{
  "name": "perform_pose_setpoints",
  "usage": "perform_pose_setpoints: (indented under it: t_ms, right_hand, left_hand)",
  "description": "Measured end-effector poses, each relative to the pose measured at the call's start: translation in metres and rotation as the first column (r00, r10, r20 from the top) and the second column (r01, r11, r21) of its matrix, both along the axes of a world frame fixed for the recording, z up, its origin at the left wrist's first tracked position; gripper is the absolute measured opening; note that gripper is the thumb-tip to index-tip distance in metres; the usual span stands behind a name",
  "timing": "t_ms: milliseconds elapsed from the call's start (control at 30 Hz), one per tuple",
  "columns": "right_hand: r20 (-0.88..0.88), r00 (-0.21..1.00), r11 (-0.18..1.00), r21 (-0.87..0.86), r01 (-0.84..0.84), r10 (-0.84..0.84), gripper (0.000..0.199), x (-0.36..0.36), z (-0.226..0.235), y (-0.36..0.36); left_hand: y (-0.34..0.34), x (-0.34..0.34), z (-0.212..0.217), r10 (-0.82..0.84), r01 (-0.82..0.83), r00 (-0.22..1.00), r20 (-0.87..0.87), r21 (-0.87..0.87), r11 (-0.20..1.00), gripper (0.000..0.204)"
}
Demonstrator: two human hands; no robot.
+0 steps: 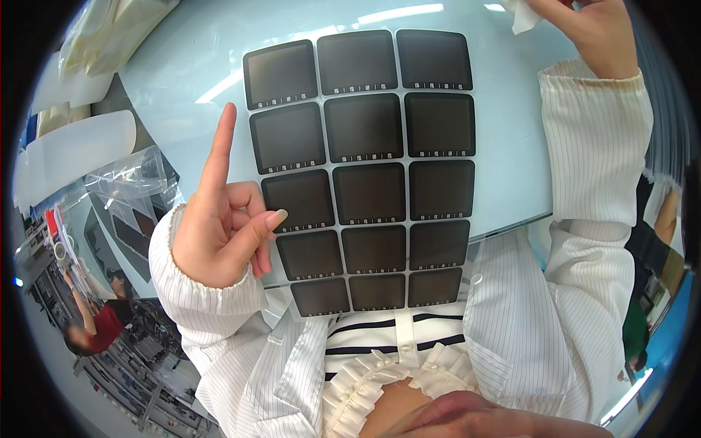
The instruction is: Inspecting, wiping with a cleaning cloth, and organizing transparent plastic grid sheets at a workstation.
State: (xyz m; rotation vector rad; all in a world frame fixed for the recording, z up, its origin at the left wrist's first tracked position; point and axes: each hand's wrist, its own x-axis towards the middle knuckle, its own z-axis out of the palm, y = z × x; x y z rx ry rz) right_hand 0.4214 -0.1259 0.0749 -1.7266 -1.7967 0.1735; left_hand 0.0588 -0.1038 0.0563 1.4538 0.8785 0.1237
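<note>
The dark panel sheet (365, 196), five rows of three black rectangles, lies before the seated person, its far part over the pale glassy table (511, 139) and its near rows reaching past the table's edge toward the striped shirt (365, 349). At its left side is the left hand (215, 226), forefinger stretched out, other fingers curled, thumb over the border of a third-row panel; from where I stand I cannot tell whether it pinches the sheet or merely rests there. Beyond the far right corner, the right hand (595, 33) has a white cloth (523, 16) caught in its fingers, clear of the panels. To my eye, good handling here means steadying the sheet by its margin, keeping that thumbnail off the glossy face, and bearing up the overhanging end so nothing bends. Any pass of the cloth should be light and even, with a clean fold downward. Farther left lie clear plastic bags (131, 182) and pale sheets (80, 157), and past them a co-worker in red (102, 321).
</note>
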Motion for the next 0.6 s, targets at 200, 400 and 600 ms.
perform_pose_setpoints:
  t_ms: [200, 400, 600]
  right_hand:
    - [-0.305, 0.907, 0.886, -0.271, -0.375, 0.290, 0.014, -0.032, 0.006, -0.004]
    - [0.062, 0.997, 0.999, -0.001, 0.054, -0.054, 0.016, 0.000, -0.009, 0.005]
    - [0.144, 0.853, 0.862, -0.007, 0.507, -0.501, 0.020, -0.010, -0.004, 0.006]
  left_hand:
    - [0.002, -0.001, 0.004, -0.017, 0.017, 1.000, -0.024, -0.006, 1.000, 0.085]
    - [0.005, -0.004, 0.000, -0.056, 0.056, 0.998, -0.025, 0.004, 0.998, 0.088]
    - [0.004, -0.003, 0.002, -0.072, 0.072, 0.996, -0.060, -0.001, 0.997, 0.087]
